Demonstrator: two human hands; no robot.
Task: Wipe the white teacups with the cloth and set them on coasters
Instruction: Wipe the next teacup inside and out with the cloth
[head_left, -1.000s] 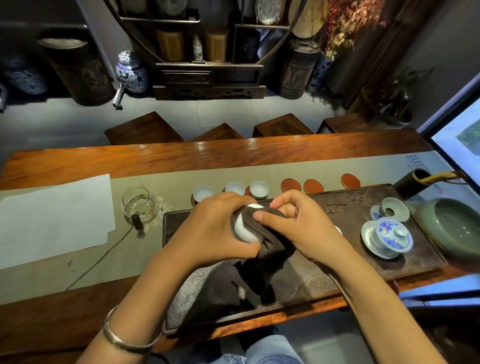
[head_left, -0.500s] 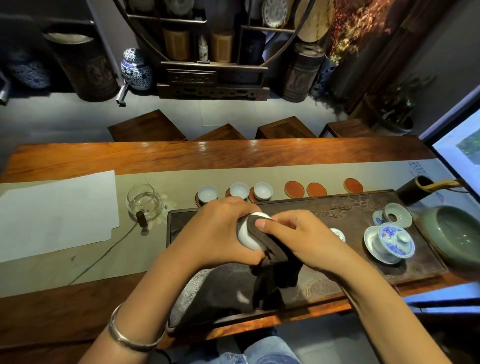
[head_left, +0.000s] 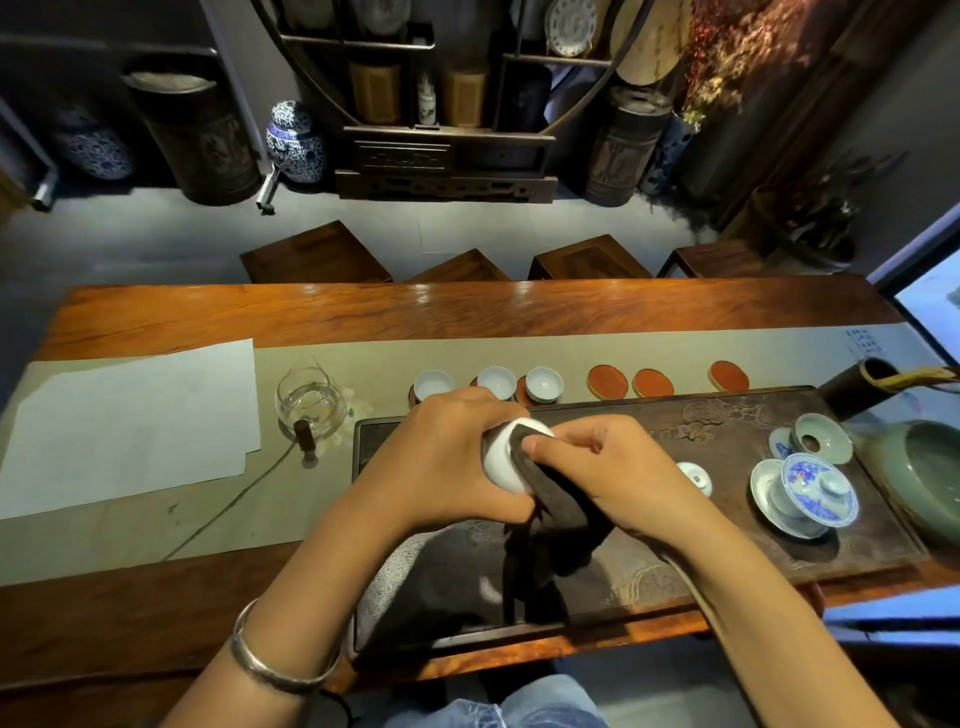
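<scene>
Right hand (head_left: 618, 467) fingers curled, pinching dark cloth (head_left: 561, 514) against white teacup (head_left: 501, 457). Left hand (head_left: 441, 457) fingers wrapped round cup, held above dark tea tray (head_left: 727, 431) (cloth tail hangs down). Beyond: three teacups (head_left: 496, 383) on coasters, three bare coasters (head_left: 652, 383).

I see a white teacup (head_left: 503, 457) wrapped in dark brown cloth (head_left: 558, 512), 3 bare orange-red coasters (head_left: 607, 382), and a blue-and-white floral lidded cup (head_left: 810, 480).

A long wooden table (head_left: 467, 312) carries a pale runner (head_left: 363, 353). On the runner: white paper (head_left: 130, 421) at nine o'clock, a glass pitcher (head_left: 310, 405), cups on red coasters (head_left: 652, 383) at twelve, a dark tea tray (head_left: 727, 431) toward three.
</scene>
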